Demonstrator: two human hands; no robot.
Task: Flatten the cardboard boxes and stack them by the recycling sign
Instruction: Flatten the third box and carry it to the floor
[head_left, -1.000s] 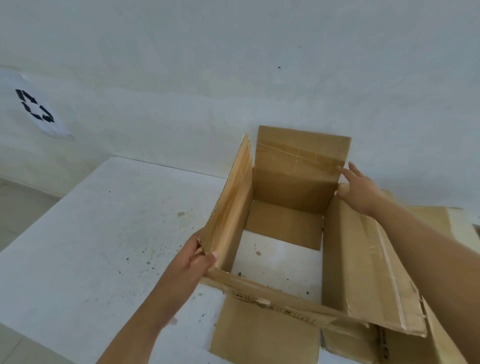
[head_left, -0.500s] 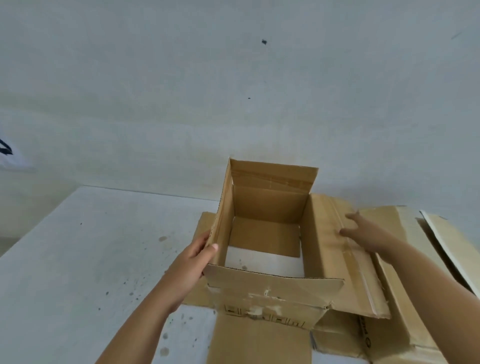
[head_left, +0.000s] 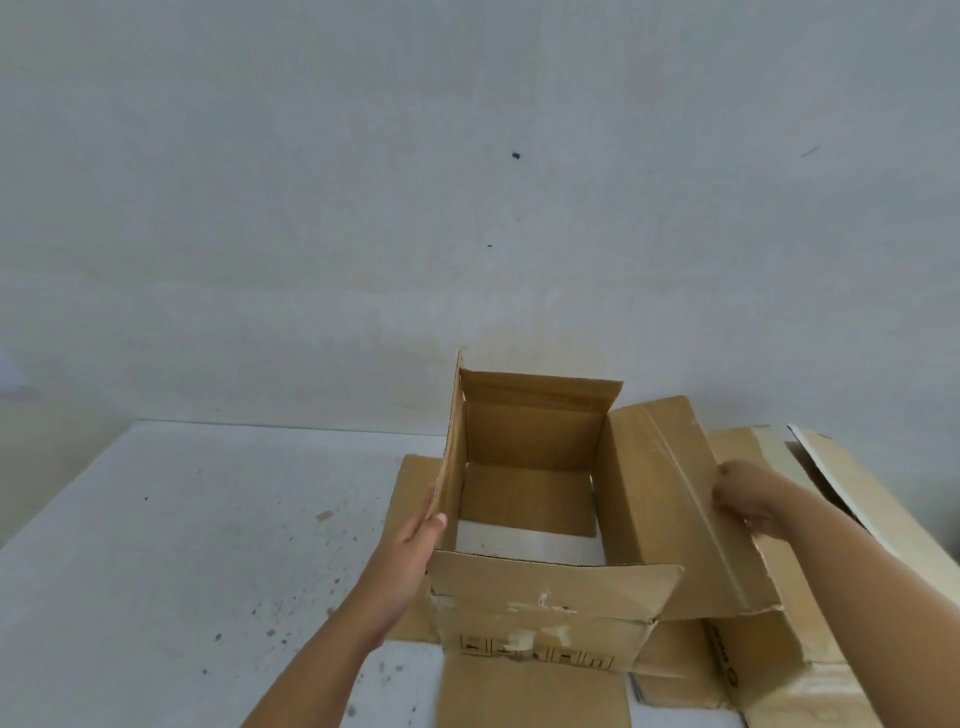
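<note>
A brown cardboard box (head_left: 540, 608) stands open on the white table (head_left: 182, 545), with no bottom; the table shows through it. Its lower flaps lie spread flat on the table. My left hand (head_left: 413, 545) grips the box's left wall at its near corner, thumb inside. My right hand (head_left: 745, 499) holds the outer edge of the right top flap (head_left: 675, 509), which is folded outward and down. The far flap stands upright. The recycling sign is out of view.
More cardboard boxes (head_left: 810, 623) lie to the right, partly under the flap, one with a pale lid (head_left: 852, 483). A plain wall (head_left: 467, 208) rises right behind the table. The table's left part carries only dark specks.
The view has tilted up and right, so the recycling sign has left the frame. My right hand slid from the flap's far corner to its outer edge, and the flap folded further outward.
</note>
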